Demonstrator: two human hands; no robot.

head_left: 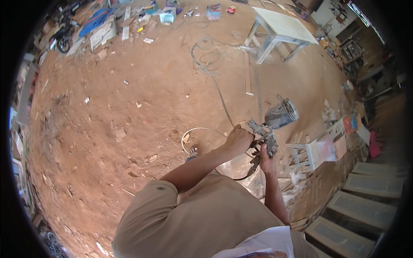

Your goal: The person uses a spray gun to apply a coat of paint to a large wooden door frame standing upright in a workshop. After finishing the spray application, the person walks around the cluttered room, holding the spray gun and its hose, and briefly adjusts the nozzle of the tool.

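Observation:
A paint spray gun point(269, 141) is held up in front of my body, its grey metal parts worn and stained. Its paint-smeared cup point(281, 114) juts out to the upper right, tilted on its side. My right hand point(267, 161) grips the gun's body from below. Curled against the gun's near left side is my left hand point(240, 140), its fingers closed and partly hidden; they seem to hold part of the gun or its hose fitting. A dark hose point(241, 177) joins the gun's lower end and bends back toward my shirt.
A pale paint-marked table point(284, 26) stands far right. A thin hose point(219, 92) trails over the bare earth floor point(107, 116). At right are a small stool point(316, 152) and several framed panels point(361, 210). Clutter and plastic containers point(167, 16) line the far edge.

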